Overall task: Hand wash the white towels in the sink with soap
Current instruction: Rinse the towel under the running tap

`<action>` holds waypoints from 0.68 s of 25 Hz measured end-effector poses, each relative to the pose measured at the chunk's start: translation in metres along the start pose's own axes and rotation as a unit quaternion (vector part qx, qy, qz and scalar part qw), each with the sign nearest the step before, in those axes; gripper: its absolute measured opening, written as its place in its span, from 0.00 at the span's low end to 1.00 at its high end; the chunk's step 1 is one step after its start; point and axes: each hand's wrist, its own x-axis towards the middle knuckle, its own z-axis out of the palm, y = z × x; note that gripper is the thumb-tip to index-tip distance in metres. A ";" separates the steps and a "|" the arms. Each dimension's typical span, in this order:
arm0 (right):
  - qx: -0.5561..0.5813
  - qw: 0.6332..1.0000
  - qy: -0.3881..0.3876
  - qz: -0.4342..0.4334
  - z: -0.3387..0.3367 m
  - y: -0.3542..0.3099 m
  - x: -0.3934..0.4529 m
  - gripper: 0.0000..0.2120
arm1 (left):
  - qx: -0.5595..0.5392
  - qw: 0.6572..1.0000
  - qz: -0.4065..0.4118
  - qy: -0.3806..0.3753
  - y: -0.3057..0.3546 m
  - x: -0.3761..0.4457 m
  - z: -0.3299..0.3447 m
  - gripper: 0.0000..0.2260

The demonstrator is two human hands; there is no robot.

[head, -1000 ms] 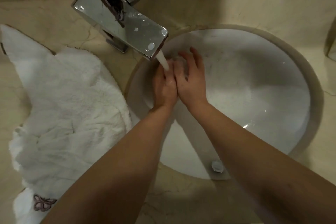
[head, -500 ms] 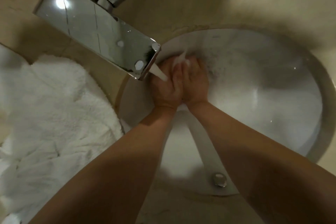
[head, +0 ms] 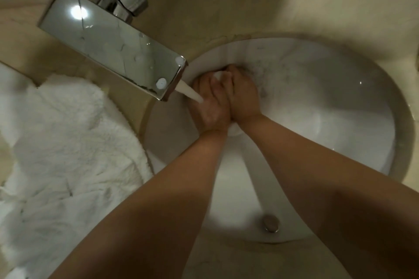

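On the left, the white towel (head: 68, 147) is heaped on the counter (head: 226, 7) beside the sink (head: 340, 120). Water (head: 189, 93) is poured from the flat chrome faucet (head: 111, 50) onto the left hand (head: 210, 104). It is pressed against the right hand (head: 243, 97), fingers curled together round a small white lump (head: 218, 75); what it is cannot be told.

A single head-worn wide-angle view looks steeply down from above and close in on the sink (head: 340, 142), which fills the middle and right. The faucet (head: 113, 45) juts in from the upper left, seemingly nearest the lens. Both forearms enter from the bottom edge. Worktop (head: 226, 7) bends at the edges, and the lower left corner blurs.
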 end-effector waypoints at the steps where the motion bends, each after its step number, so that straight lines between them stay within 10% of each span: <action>1: 0.015 1.000 -0.005 0.018 0.000 -0.001 -0.002 0.25 | -0.011 1.000 -0.013 0.001 -0.001 0.000 0.000 0.15; 9: 0.021 0.990 0.023 0.135 -0.020 -0.017 -0.040 0.24 | -0.059 0.915 -0.387 -0.101 0.027 -0.005 -0.025 0.30; 17: 0.247 0.948 0.034 0.195 -0.028 -0.036 -0.048 0.19 | -0.195 0.851 -0.453 -0.178 0.024 0.009 -0.047 0.19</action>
